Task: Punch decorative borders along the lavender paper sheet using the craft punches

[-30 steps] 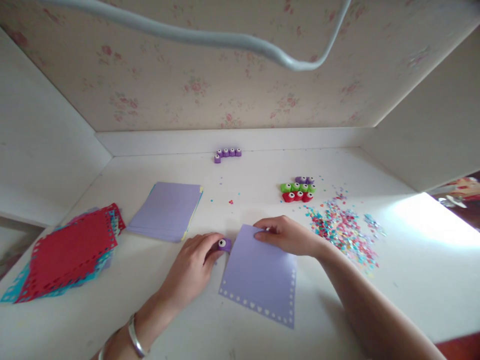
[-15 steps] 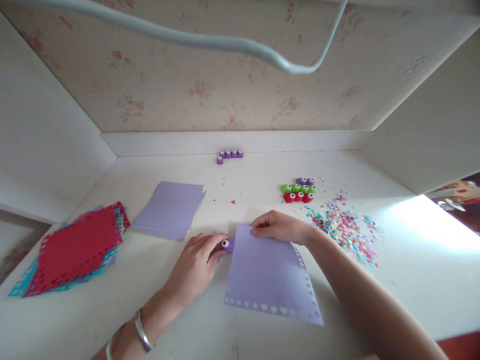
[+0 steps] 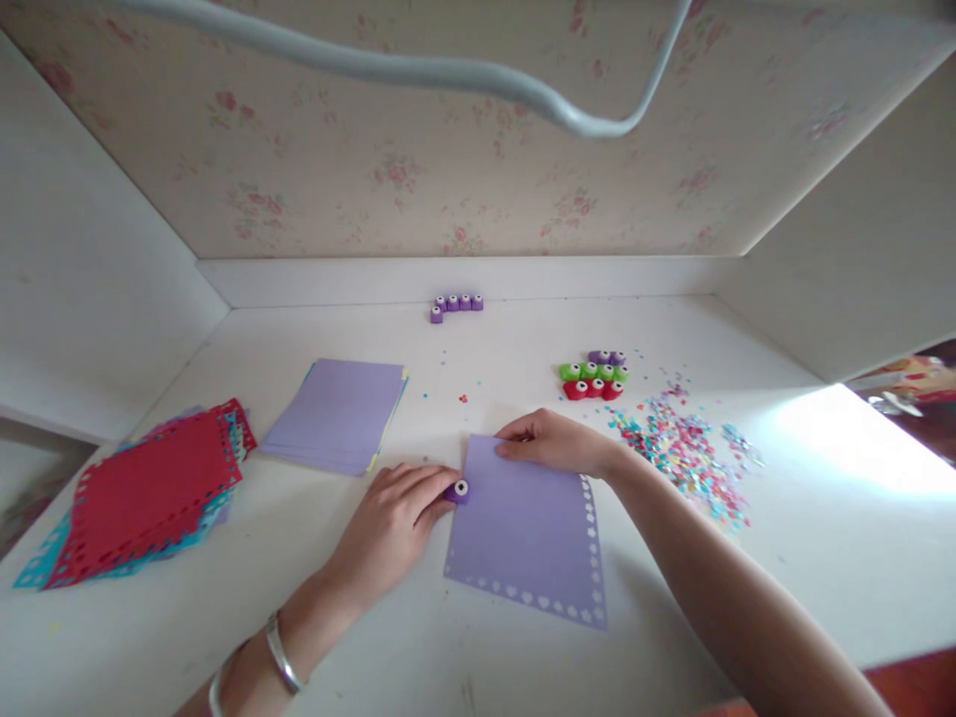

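Note:
My left hand (image 3: 395,518) is closed on a small purple craft punch (image 3: 456,490) with a white and black button on top. The punch sits at the left edge of a lilac sheet of paper (image 3: 527,538). Punched shapes run along the sheet's bottom and right edges. At its top edge, my right hand (image 3: 549,440) pinches the sheet between thumb and fingers. Silver bangles circle my left wrist.
A stack of lilac sheets (image 3: 336,410) lies left of centre, beside punched red sheets (image 3: 153,498) over blue ones. Purple punches (image 3: 464,303) stand at the back; green punches (image 3: 590,371) and red punches (image 3: 596,389) at right. Confetti (image 3: 687,453) is scattered nearby.
The purple punch has turned and now overlaps the sheet's left edge. The sheet's lower right corner has swung left and lies flatter. My right hand has shifted slightly up.

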### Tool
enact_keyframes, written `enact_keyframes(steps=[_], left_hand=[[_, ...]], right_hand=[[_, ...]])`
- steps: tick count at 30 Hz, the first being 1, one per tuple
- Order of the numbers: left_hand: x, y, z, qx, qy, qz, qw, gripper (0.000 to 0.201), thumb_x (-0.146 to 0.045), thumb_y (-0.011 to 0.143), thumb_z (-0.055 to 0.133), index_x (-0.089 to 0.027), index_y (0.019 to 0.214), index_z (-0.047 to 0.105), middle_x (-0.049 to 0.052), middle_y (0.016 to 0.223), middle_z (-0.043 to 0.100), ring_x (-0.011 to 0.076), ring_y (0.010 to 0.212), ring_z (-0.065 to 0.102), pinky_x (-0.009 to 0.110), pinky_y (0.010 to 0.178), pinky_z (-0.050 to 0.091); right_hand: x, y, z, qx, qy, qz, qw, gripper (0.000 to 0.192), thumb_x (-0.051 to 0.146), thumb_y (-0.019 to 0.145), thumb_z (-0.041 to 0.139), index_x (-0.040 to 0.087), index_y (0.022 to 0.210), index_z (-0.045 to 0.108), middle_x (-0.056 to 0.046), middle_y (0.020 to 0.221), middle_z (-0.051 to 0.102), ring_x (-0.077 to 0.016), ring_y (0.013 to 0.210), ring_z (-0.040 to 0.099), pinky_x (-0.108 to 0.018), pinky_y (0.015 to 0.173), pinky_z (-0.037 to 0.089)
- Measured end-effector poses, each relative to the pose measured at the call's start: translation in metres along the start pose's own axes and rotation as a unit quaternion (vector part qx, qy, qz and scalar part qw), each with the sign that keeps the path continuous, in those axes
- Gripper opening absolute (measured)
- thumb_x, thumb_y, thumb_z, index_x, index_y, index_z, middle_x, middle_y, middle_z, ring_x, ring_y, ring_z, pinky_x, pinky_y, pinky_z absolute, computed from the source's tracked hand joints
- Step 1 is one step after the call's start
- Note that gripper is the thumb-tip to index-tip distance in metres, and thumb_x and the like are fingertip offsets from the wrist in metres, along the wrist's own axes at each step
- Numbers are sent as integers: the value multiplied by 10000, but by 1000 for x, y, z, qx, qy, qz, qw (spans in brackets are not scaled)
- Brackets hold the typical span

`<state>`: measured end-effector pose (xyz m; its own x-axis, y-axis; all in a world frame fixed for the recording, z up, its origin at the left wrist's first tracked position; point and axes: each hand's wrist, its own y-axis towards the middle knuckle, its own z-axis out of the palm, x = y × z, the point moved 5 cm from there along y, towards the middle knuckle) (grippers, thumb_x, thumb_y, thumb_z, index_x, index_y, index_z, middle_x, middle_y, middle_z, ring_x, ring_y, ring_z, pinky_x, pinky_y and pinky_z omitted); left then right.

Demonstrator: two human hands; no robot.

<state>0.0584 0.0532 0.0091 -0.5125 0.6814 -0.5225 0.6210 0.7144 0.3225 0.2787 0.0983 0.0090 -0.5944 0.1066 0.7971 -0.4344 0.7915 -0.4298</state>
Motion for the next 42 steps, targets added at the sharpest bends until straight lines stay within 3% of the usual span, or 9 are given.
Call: enact_keyframes(steps=[3,5,7,11,14,21,42], left_hand=[[-2,1,0,13,4,7,1000,262,-242,970,593,-236,1232,604,49,1149,707,229,1040,642,400,903,482],[-2,0,-1,14,5,8,1000,282,-256,976,584,-238,1257,603,59,1157,701,232,1049,638,403,904,490],[-1,-1,-1,17,7,4,1000,304,-264,980,575,-238,1283,595,70,1170,691,236,1057,632,409,907,495],[-2,-2,-1,39,10,-1,999,307,-228,977,574,-243,1283,600,74,1182,685,239,1040,630,411,911,486],[-5,-3,-3,57,-2,-1,998,302,-190,963,589,-252,1258,616,62,1177,690,232,1034,629,401,929,472],[-11,-8,-4,100,-11,-7,995,306,-172,957,589,-265,1247,617,43,1169,687,226,1039,623,415,965,449],[-12,-8,-3,119,-7,-8,993,294,-197,969,570,-280,1250,599,42,1180,686,240,1063,624,447,980,437]], right_hand=[[15,-4,-4,-104,-126,-80,983,291,352,930,562,201,1100,743,-60,995,763,-225,871,698,-327,769,535],[25,-16,-2,-211,-208,-128,946,285,297,944,568,195,1169,708,-94,1135,730,-251,1041,659,-395,933,498],[29,-32,10,-272,-263,-157,912,291,275,963,555,197,1216,676,-112,1220,691,-260,1141,609,-448,1013,456],[22,-55,44,-244,-307,-187,901,310,290,973,547,239,1259,653,-104,1323,638,-270,1219,574,-500,1068,431],[13,-60,56,-229,-320,-182,901,357,274,996,495,238,1331,613,-97,1405,589,-284,1309,523,-551,1148,346],[8,-53,53,-234,-324,-173,900,382,278,1018,449,222,1373,579,-73,1459,542,-275,1373,466,-556,1191,287],[5,-53,52,-235,-313,-168,905,381,285,1018,444,236,1372,577,-61,1468,531,-276,1378,458,-566,1196,258]])
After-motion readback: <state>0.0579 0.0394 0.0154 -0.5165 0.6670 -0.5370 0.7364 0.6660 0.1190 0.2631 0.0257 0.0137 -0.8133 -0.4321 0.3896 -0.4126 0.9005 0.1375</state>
